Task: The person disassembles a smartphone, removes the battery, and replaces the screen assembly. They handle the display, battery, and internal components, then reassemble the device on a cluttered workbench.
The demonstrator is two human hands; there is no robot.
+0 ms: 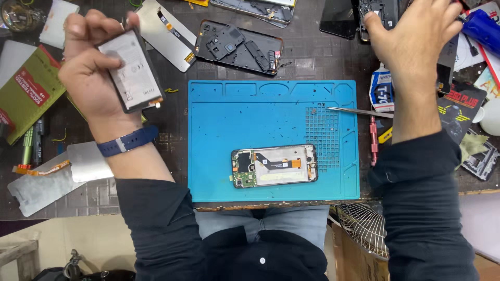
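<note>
gripping battery [130,70] (flat, grey) — left hand [94,67]; right hand [411,36] raised

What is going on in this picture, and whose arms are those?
The camera sits on a person's head and looks down, so the arms are that person's own. The left hand is lifted and holds a flat grey phone battery. The right hand reaches up among phone parts at the top of the desk; whether it grips anything is hard to tell. In the middle lies a blue work mat. On it rests an opened phone, its insides showing. Metal tweezers lie at the mat's right edge. A black phone back cover lies above the mat.
</note>
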